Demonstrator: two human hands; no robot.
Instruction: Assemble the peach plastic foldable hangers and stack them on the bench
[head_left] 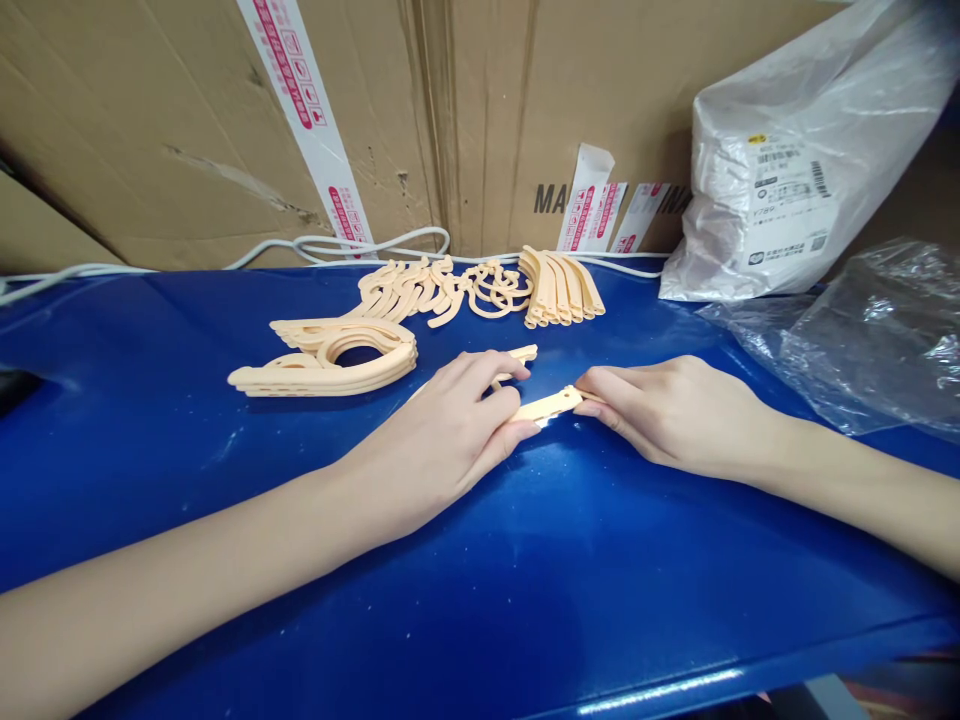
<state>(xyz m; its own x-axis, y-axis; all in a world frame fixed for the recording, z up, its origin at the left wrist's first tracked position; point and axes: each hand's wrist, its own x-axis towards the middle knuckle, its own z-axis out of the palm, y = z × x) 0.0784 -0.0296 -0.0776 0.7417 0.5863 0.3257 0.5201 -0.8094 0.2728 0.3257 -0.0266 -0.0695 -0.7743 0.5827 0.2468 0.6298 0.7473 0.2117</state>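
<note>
My left hand (442,430) is closed around a beige plastic folding hanger (551,405), holding it just above the blue table. Most of the hanger is hidden beneath the palm and fingers; one arm's holed end points right. At that end, my right hand (667,412) pinches a thin beige piece, mostly covered by its fingers and touching or very close to the hanger. To the left lies a stack of similar folded hangers (322,382). Behind my hands are loose beige parts: curved arms (562,285) in a row, hooks (499,290) in a tangle, and more curved pieces (401,290).
The blue table (480,600) ends at a near edge low in view. Large cardboard boxes (480,120) stand behind it, with a white cable (360,243) along their base. At right are a labelled white plastic bag (720,220) and crumpled clear plastic (877,340).
</note>
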